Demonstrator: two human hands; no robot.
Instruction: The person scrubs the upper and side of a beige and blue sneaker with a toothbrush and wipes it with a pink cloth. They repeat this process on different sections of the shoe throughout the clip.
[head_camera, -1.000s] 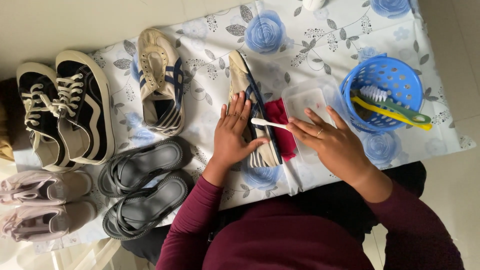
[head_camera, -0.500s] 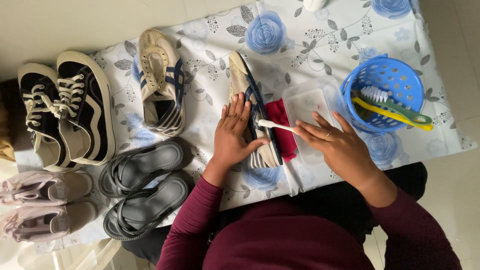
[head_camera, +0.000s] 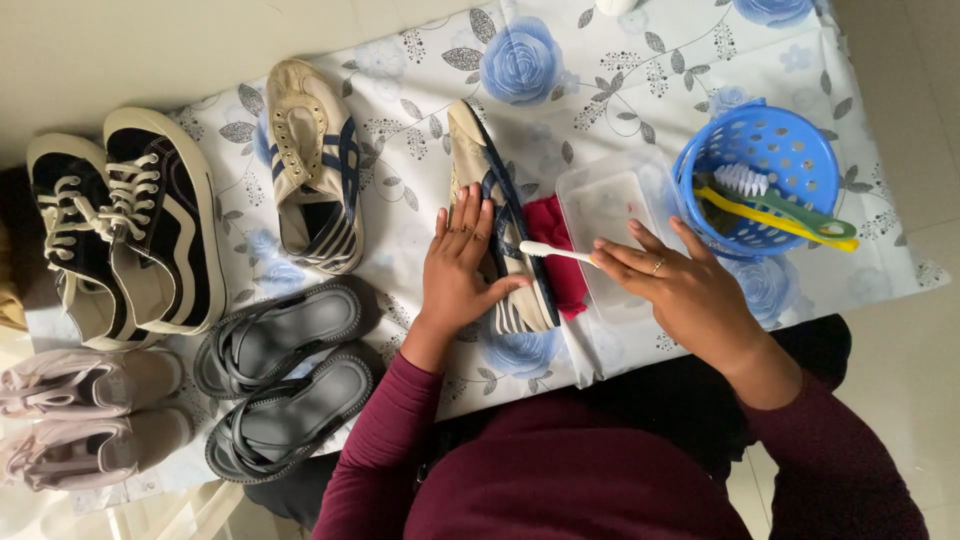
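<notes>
The left hand (head_camera: 458, 270) is lying flat, fingers spread, pressing on the beige shoe (head_camera: 497, 230) at the cloth's (head_camera: 620, 80) middle. The right hand (head_camera: 680, 290), at three o'clock from it, is pinching a white toothbrush (head_camera: 553, 252) whose head is meeting the shoe. A red rag (head_camera: 560, 262) is lying under it, a clear tub (head_camera: 610, 205) just beyond, and a blue basket (head_camera: 775, 150) at two o'clock.

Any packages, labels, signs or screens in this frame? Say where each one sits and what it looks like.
No labels, signs or screens show.
Nearest to packaging:
Clear tub: on the floral cloth, under the right hand; rectangular, see-through plastic.
Basket: right of the tub; round, blue, perforated, holding brushes.
</notes>
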